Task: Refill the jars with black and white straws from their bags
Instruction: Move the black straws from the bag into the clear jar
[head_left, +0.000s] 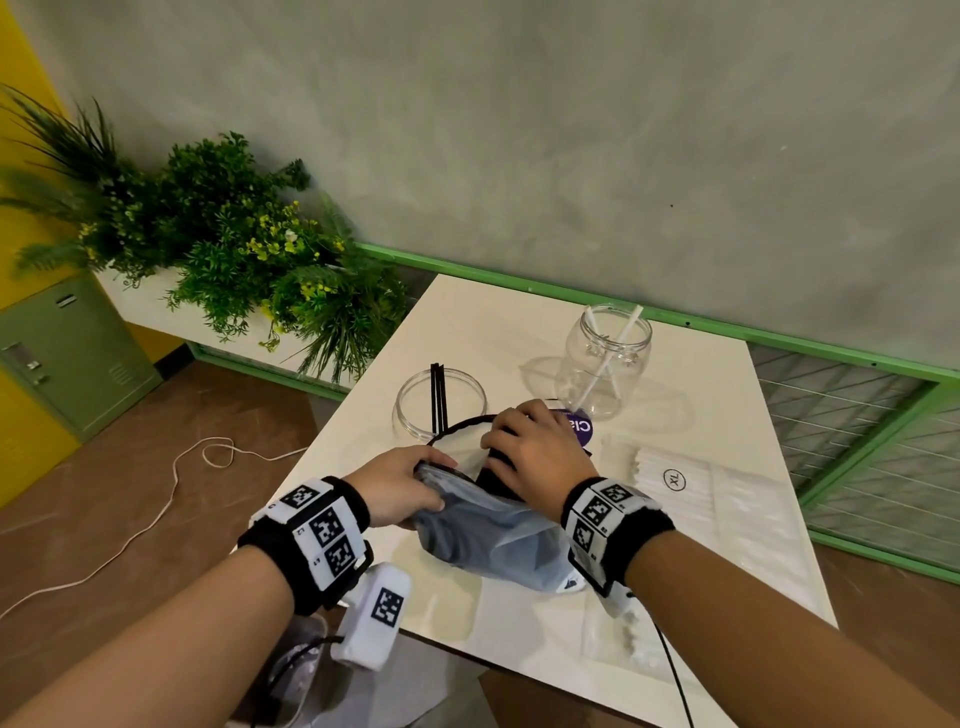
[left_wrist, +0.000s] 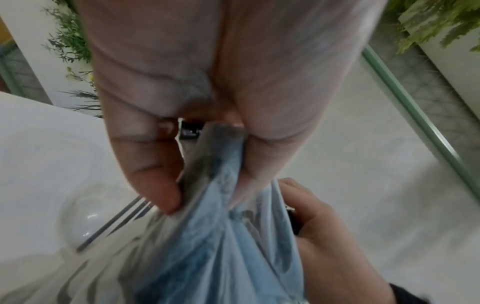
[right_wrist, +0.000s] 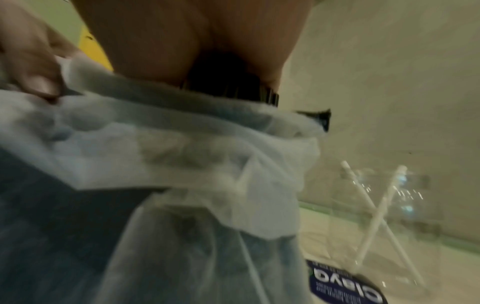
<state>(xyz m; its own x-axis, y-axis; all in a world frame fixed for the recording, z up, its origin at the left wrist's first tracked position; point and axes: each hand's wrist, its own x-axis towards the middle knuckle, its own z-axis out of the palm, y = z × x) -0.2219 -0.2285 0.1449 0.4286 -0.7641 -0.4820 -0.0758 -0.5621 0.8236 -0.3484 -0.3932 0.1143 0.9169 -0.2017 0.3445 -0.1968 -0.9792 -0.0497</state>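
A translucent plastic bag (head_left: 493, 530) of black straws lies at the table's near middle. My left hand (head_left: 426, 488) pinches the plastic at the bag's mouth (left_wrist: 207, 164). My right hand (head_left: 514, 441) curls round a bundle of black straws (right_wrist: 228, 86) at that mouth. Just beyond stands a clear jar (head_left: 441, 400) with a few black straws (head_left: 439, 395). Farther right, a second clear jar (head_left: 608, 358) holds two white straws (right_wrist: 376, 205). A bag of white straws (head_left: 691, 488) marked XL lies to the right.
The white table (head_left: 519, 322) stands against a grey wall with a green rail (head_left: 779, 338). Plants (head_left: 234, 244) fill the left. A purple label (head_left: 576, 426) shows behind my right hand. A white cord (head_left: 171, 499) runs over the brown floor.
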